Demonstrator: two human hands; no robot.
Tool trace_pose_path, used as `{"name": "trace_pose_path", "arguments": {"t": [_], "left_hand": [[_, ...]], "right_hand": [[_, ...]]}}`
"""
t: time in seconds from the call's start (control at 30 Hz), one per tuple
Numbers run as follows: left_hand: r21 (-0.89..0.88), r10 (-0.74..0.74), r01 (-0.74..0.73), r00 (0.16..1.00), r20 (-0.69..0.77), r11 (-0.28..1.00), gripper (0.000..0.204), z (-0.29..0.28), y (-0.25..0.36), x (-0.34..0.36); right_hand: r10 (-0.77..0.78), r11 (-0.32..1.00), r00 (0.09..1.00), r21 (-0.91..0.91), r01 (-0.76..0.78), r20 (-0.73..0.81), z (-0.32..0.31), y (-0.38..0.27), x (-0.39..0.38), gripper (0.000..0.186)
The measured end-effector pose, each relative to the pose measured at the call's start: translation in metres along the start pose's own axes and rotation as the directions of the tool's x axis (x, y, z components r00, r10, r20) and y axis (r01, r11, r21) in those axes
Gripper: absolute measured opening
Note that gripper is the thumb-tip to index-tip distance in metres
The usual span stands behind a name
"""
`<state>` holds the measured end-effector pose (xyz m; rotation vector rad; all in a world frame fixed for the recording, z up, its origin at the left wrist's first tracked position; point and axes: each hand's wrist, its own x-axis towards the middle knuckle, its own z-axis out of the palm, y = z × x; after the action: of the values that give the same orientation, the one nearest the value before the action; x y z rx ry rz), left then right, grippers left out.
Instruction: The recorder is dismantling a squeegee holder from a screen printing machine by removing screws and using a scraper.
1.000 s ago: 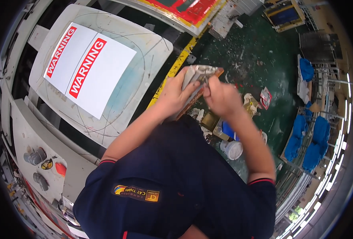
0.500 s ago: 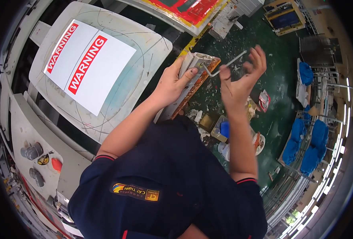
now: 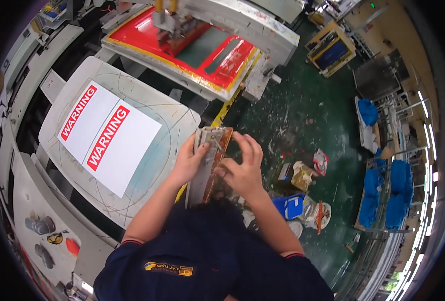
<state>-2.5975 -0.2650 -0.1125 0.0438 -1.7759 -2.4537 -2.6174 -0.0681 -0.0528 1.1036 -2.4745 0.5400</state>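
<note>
Red bands (image 3: 108, 138): two, with white block capitals, on the white sheet (image 3: 127, 150) at nine o'clock, lying on the pale surface (image 3: 155, 165).
Shirt badge (image 3: 168, 269): small, yellow and dark, lettered, toward seven o'clock.
Metal bar (image 3: 200, 181): just off centre toward seven o'clock; I see a thin rod (image 3: 217, 144) near its upper end.
Left hand (image 3: 184, 164): clamped on the bar, thumb on its face.
Right hand (image 3: 246, 175): loosely spread by the orange-brown edge; contact, I can't tell.
</note>
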Motion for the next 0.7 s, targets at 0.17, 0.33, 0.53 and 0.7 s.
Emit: {"name": "trace_pose_path", "arguments": {"t": [0.17, 0.33, 0.53, 0.7], "left_hand": [[0.092, -0.016, 0.014, 1.000, 0.012, 0.996, 0.037, 0.002, -0.003, -0.002], [0.219, -0.005, -0.026, 0.990, 0.139, 0.975, 0.040, 0.018, -0.002, -0.003], [0.143, -0.003, -0.007, 0.998, 0.066, 0.990, 0.042, 0.014, 0.002, -0.003], [0.383, 0.123, -0.077, 0.988, -0.098, 0.920, 0.042, 0.028, 0.010, -0.013]], "right_hand": [[0.283, 0.959, 0.936, 0.081, -0.272, -0.210, -0.006, 0.008, 0.023, 0.039], [0.069, 0.992, 0.983, 0.115, -0.050, -0.168, -0.029, -0.013, 0.061, 0.036], [0.177, 0.937, 0.978, 0.323, -0.133, -0.113, -0.008, -0.028, 0.031, 0.026], [0.489, 0.702, 0.871, 0.576, -0.420, 0.039, -0.007, -0.038, 0.021, 0.029]]}}
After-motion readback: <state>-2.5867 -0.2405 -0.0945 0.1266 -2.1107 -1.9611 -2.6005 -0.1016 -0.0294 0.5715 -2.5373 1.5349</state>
